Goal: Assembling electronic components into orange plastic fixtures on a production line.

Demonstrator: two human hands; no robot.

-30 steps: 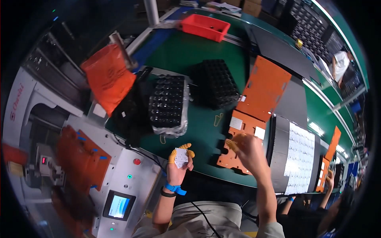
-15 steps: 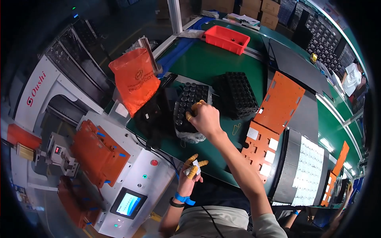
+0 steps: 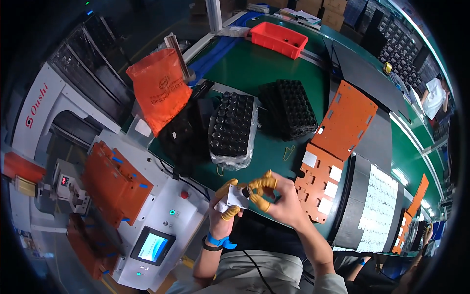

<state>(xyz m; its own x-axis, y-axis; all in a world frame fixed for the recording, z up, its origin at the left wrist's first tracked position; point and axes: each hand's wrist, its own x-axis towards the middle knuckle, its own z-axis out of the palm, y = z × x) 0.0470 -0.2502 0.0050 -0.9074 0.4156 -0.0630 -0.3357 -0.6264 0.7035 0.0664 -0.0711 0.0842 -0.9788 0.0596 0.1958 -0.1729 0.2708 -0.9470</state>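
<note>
Yellow finger cots cover several fingertips of both hands. My left hand grips a small white square plate by its edges, in front of my body. Against that plate's upper right side, my right hand pinches a small dark round part, partly hidden by the fingers. Beyond the hands, a black tray full of shiny black round parts rests on a clear plastic bag. To its right lie stacked black trays with rows of pockets.
An orange fixture board holding white square plates lies on the right, its hinged orange cover opened away. On the left stands a white machine with a screen. An orange bag and red bin are farther back.
My right hand has come back from the black tray to my left hand, now pinching a dark round part. The left hand has risen slightly with the white plate.
</note>
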